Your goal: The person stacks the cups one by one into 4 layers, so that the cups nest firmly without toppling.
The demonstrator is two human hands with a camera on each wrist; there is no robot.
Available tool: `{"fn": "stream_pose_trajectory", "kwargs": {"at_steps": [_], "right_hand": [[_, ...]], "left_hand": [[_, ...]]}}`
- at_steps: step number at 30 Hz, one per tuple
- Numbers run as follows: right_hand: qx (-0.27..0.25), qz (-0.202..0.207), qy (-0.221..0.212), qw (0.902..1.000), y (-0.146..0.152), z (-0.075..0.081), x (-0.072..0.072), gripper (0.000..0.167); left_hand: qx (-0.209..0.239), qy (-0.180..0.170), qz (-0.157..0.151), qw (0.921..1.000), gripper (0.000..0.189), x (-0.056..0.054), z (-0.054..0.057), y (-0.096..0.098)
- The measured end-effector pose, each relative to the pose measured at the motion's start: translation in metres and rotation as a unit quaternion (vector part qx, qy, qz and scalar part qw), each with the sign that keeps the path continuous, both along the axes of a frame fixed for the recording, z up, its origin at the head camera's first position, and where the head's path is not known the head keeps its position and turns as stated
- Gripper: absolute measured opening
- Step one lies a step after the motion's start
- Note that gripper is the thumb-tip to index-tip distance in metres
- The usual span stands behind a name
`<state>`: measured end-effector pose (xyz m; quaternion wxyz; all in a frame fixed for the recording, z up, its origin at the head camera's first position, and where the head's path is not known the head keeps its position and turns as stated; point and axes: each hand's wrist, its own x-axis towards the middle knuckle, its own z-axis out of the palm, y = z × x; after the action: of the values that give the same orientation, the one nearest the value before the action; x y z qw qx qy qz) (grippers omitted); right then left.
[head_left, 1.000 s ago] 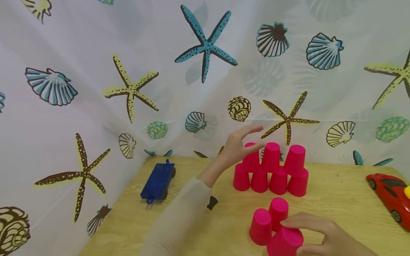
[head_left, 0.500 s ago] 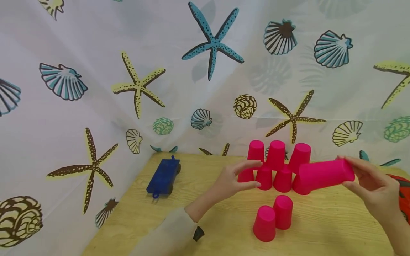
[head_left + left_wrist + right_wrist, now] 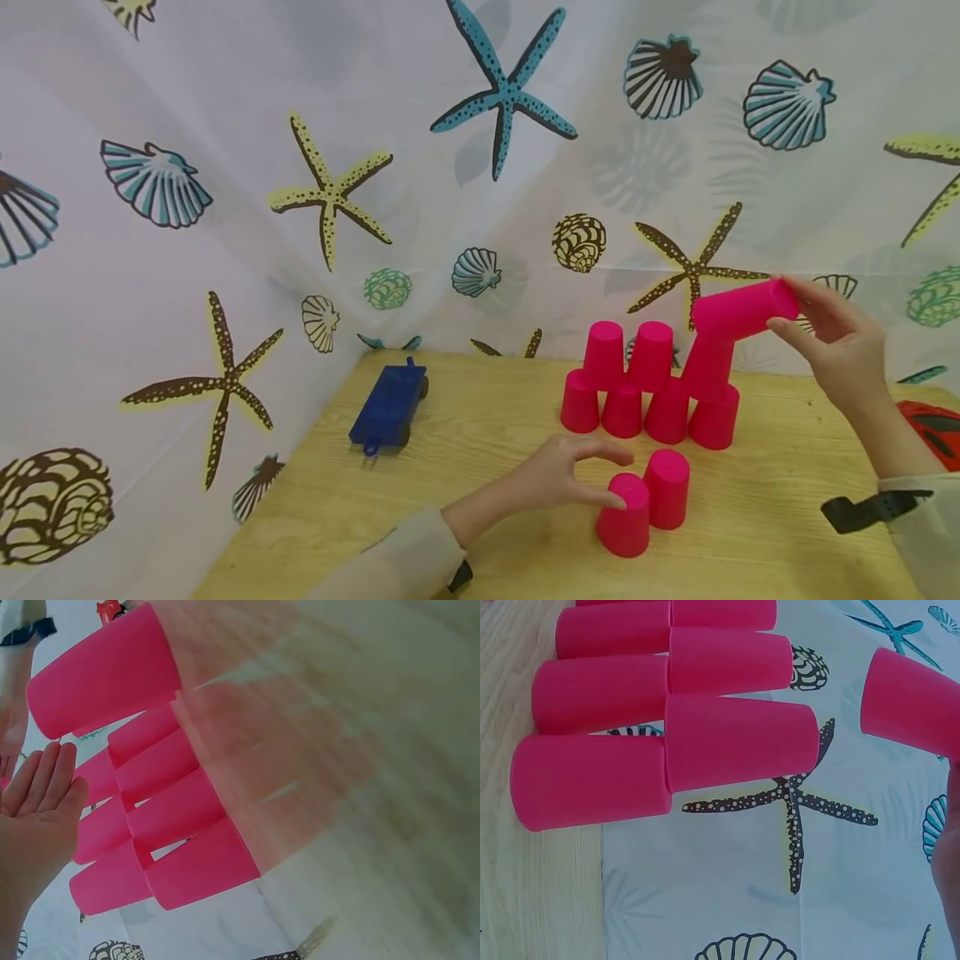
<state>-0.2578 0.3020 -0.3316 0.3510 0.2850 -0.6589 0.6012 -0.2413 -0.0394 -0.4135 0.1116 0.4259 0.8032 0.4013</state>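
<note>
My right hand (image 3: 843, 342) pinches a pink cup (image 3: 738, 311) near its base. This cup lies almost on its side in the air, overlapping the top of the stack's rightmost upper cup (image 3: 708, 367) in the head view; the right wrist view shows the held cup (image 3: 911, 701) apart from the stack. Three upside-down cups form the upper row, standing on a lower row (image 3: 621, 412) of several. My left hand (image 3: 558, 475), thumb and fingers spread, hovers beside two upside-down cups in front, the nearer cup (image 3: 624, 525) and the farther cup (image 3: 667, 492). The left palm holds nothing.
A blue toy trailer (image 3: 388, 408) stands at the left on the wooden table (image 3: 487, 400). Partly behind the right forearm is a red toy car (image 3: 933, 433). A white curtain (image 3: 420, 208) with starfish and shells hangs along the back and left side.
My right hand has lifted a cup from the front group, tipped it sideways and raised it to the stack's top right. My left hand has come down from the stack to the front cups.
</note>
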Motion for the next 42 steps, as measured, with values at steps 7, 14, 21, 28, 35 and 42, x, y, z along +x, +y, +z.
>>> {"fn": "stream_pose_trajectory", "kwargs": {"at_steps": [7,14,21,28,35,42], "right_hand": [[0.153,-0.111,-0.070,0.9794,-0.004,0.014,-0.022,0.053],[0.200,-0.096,-0.075,0.9722,-0.001,0.016,-0.037,0.050],[0.251,-0.120,-0.153,0.9483,-0.001,0.024,-0.047,0.052],[0.325,-0.117,-0.219,0.9123,-0.007,0.043,-0.052,0.054],[0.344,-0.091,-0.219,0.9085,-0.012,0.050,-0.059,0.051],[0.354,-0.076,-0.230,0.9035,-0.015,0.053,-0.063,0.052]], "left_hand": [[-0.035,0.005,-0.006,0.9993,0.053,0.003,-0.006,-0.001],[-0.036,0.017,-0.009,0.9992,0.049,0.001,-0.008,0.001],[-0.028,-0.008,-0.007,0.9996,0.048,0.001,-0.010,0.001],[-0.028,-0.010,-0.008,0.9995,0.049,0.001,-0.010,0.001],[-0.032,-0.009,-0.005,0.9994,0.049,0.000,-0.009,0.002],[-0.030,-0.020,-0.007,0.9993,0.049,0.000,-0.011,0.002]]}}
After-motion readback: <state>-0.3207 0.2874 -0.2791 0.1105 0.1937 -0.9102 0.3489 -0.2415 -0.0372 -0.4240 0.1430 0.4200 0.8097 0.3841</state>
